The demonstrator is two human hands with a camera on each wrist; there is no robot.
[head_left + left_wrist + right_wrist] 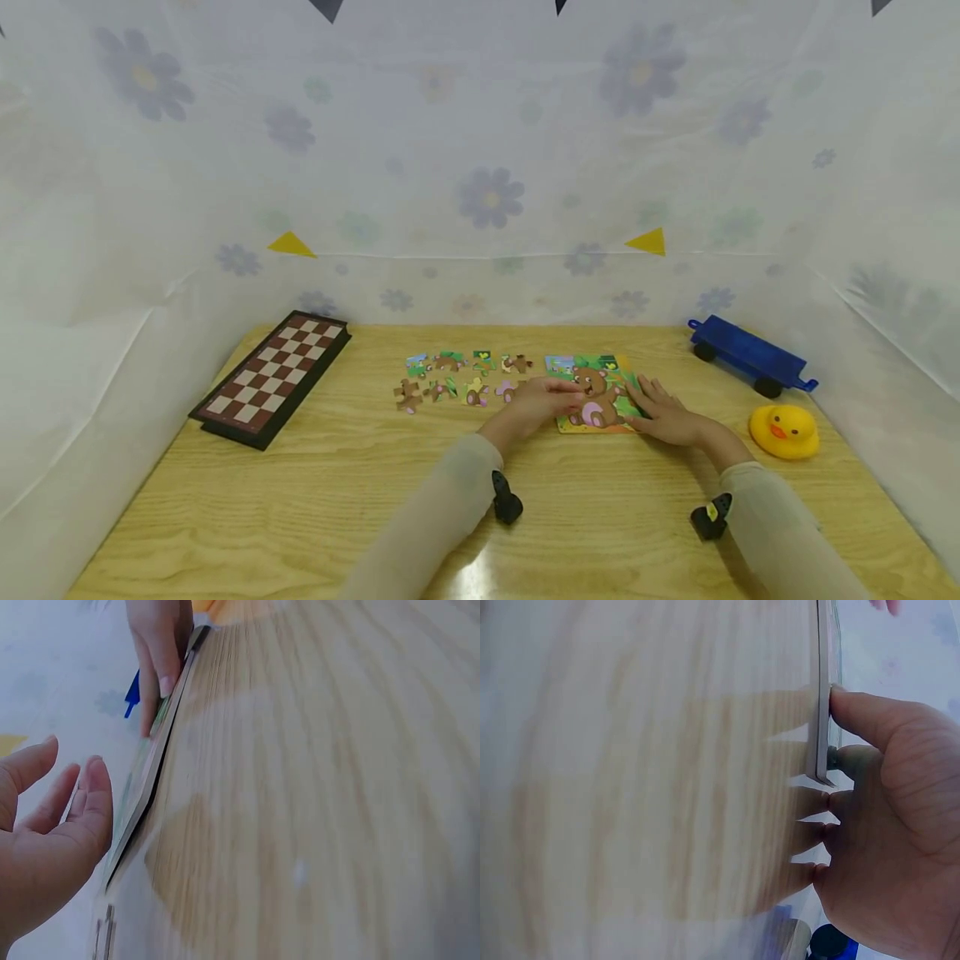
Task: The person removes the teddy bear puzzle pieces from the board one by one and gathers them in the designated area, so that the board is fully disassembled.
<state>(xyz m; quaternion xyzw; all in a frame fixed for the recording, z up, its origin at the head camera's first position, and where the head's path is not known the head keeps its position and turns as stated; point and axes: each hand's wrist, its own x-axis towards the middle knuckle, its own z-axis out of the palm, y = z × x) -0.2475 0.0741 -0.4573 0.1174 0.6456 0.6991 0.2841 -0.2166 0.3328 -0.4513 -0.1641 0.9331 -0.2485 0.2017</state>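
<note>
A bear picture puzzle board (pixel 597 412) lies flat on the wooden table. My left hand (pixel 538 404) reaches over its left part, overlapping the bear in the head view. In the left wrist view the left hand's fingers (pixel 97 799) are loosely bent, with nothing between them and the thumb. At the board's right edge rests my right hand (pixel 666 418), its fingers spread. The right wrist view shows the right thumb (pixel 862 712) against the board's edge (pixel 821 697) and the other fingers reaching down to the table. Several loose jigsaw pieces (pixel 409 396) lie in two rows left of the board.
A folded checkered game board (pixel 277 375) lies on the table's left side. To the right are a blue toy trailer (pixel 750 350) with black wheels and a yellow rubber duck (pixel 783 433). White flower-print sheeting (pixel 491 283) encloses the table at the back and sides.
</note>
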